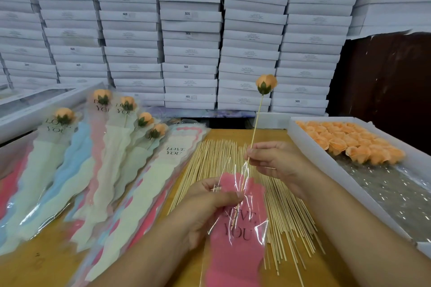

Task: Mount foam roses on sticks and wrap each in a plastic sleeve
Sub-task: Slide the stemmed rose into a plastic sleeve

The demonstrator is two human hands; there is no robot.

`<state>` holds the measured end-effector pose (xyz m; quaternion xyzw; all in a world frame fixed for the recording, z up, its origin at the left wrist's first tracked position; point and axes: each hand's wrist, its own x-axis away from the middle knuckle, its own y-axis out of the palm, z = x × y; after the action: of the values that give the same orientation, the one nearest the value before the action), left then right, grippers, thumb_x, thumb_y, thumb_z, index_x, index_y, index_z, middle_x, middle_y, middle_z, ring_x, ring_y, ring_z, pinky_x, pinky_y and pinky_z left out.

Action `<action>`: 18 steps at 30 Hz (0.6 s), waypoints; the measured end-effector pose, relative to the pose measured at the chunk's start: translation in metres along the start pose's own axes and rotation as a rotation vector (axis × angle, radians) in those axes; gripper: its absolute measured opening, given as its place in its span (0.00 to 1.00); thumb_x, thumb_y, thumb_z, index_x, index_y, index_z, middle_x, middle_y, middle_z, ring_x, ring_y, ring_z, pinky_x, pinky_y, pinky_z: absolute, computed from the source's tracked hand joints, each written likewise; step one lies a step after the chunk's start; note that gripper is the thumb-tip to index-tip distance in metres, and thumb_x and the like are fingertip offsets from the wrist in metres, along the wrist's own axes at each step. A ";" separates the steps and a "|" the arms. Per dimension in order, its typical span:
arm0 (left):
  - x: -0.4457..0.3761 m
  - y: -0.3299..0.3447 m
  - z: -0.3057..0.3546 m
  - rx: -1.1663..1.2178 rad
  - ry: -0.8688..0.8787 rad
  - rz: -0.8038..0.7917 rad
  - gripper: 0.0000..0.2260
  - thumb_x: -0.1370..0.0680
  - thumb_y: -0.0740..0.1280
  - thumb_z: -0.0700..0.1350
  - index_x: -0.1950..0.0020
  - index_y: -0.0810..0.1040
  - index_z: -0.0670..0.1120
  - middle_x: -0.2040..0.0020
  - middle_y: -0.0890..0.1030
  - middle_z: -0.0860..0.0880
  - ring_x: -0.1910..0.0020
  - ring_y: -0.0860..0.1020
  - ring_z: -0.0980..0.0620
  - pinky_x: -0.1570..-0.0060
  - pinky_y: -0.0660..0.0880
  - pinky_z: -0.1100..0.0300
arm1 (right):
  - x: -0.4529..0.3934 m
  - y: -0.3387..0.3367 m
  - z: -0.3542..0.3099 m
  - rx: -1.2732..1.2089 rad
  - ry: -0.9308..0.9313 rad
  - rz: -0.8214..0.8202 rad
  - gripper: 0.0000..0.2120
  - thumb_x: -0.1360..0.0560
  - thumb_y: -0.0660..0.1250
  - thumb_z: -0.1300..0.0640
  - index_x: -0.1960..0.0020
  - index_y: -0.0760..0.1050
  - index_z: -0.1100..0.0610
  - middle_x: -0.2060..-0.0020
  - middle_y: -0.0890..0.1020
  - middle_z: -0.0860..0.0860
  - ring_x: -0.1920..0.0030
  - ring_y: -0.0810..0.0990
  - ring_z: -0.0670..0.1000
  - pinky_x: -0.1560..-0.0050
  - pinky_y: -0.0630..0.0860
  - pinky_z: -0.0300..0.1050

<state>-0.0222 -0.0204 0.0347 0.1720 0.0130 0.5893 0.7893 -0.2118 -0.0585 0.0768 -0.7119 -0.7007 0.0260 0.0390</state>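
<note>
My right hand (274, 163) pinches the stick (256, 124), rose (266, 84) up at twelve o'clock. My left hand (210, 202) pinches the pink sleeve (235, 251) open, stick tip inside.

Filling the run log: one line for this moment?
right hand: pinches rose stick | left hand: holds pink sleeve open | stick tip inside sleeve
</note>
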 end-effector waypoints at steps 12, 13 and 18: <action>0.001 0.001 -0.006 0.092 -0.038 -0.009 0.19 0.33 0.76 0.26 0.45 0.81 0.36 0.47 0.84 0.32 0.47 0.83 0.35 0.43 0.80 0.41 | -0.015 0.000 -0.024 -0.085 -0.065 0.147 0.03 0.22 0.69 0.59 0.50 0.80 0.58 0.63 0.87 0.51 0.63 0.85 0.46 0.55 0.79 0.43; 0.000 0.001 -0.007 0.096 -0.034 -0.018 0.19 0.33 0.76 0.26 0.45 0.82 0.36 0.47 0.83 0.32 0.45 0.83 0.34 0.42 0.80 0.41 | -0.017 -0.001 -0.026 -0.072 -0.076 0.162 0.03 0.21 0.69 0.59 0.50 0.80 0.58 0.63 0.87 0.51 0.63 0.85 0.46 0.56 0.78 0.42; -0.001 -0.002 -0.008 0.128 -0.038 -0.034 0.17 0.35 0.78 0.27 0.49 0.83 0.37 0.51 0.85 0.34 0.58 0.85 0.41 0.58 0.83 0.50 | -0.014 0.001 -0.026 -0.017 -0.072 0.127 0.03 0.21 0.69 0.59 0.49 0.80 0.57 0.62 0.88 0.51 0.61 0.86 0.47 0.51 0.80 0.45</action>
<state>-0.0227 -0.0202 0.0269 0.2331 0.0388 0.5702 0.7868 -0.2087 -0.0734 0.1021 -0.7538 -0.6553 0.0481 0.0062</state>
